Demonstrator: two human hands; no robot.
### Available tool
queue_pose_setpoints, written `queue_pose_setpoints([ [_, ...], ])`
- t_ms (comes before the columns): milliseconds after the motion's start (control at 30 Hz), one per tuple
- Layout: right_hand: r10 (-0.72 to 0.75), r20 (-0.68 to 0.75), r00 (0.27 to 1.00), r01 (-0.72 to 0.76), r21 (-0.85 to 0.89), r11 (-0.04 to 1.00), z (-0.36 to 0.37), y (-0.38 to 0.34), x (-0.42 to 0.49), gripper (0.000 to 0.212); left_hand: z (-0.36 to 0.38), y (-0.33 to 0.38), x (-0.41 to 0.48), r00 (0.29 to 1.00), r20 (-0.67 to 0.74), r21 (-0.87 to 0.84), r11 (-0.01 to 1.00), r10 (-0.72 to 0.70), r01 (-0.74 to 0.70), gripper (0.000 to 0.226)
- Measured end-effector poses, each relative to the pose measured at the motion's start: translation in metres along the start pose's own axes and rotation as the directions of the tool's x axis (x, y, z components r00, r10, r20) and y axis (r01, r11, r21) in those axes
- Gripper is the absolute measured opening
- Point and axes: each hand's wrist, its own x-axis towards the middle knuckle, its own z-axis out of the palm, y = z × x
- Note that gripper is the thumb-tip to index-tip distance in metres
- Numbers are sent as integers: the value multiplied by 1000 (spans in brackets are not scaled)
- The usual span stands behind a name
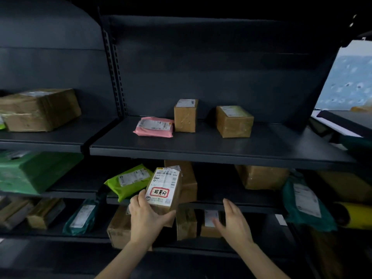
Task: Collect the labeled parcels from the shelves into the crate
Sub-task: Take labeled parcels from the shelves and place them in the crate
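Both hands are out in front of the lower shelves. My left hand (147, 216) grips a small brown box (164, 190) from below, its white label with a red-framed stamp facing me, held clear of the shelf edge. My right hand (234, 222) hangs open just beside it, fingers straight, holding nothing.

So one parcel is off the shelf and in hand — but the crate is nowhere in view, so I can't tell how many parcels lie in it. Going by what sits on the dark shelving (221, 150), I judge the job far from done.

Largest first:
- a big taped carton (40, 109) on the upper left shelf
- a bulky green bag (30, 172) below it
- a brown carton (261, 179) on the middle shelf to the right
- a teal mailer (308, 206) at the far right
- the lime-green mailer (128, 181) just behind the box I hold
- a squat brown box (234, 121) and a taller narrow box (185, 115) on the upper shelf
- the flat pink mailer (154, 126) just beside the narrow one

A dark green mailer (80, 216) and more brown boxes (186, 224) lie on the bottom shelf, in shadow.

Most of those I can make out carry a white label — all are left to collect, once the one in my grip goes to the crate.
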Motion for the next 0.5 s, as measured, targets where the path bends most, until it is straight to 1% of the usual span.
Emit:
queue_pose_setpoints([
  [200, 2, -18, 1000, -2, 11, 1000, -41, 55, -26, 77, 43, 52, -47, 1000, 21, -3, 1000, 12, -12, 112],
  [500, 107, -27, 994, -106, 32, 994, -81, 118, -48, 75, 103, 104, -68, 993, 114, -14, 1000, 0, 1, 112],
])
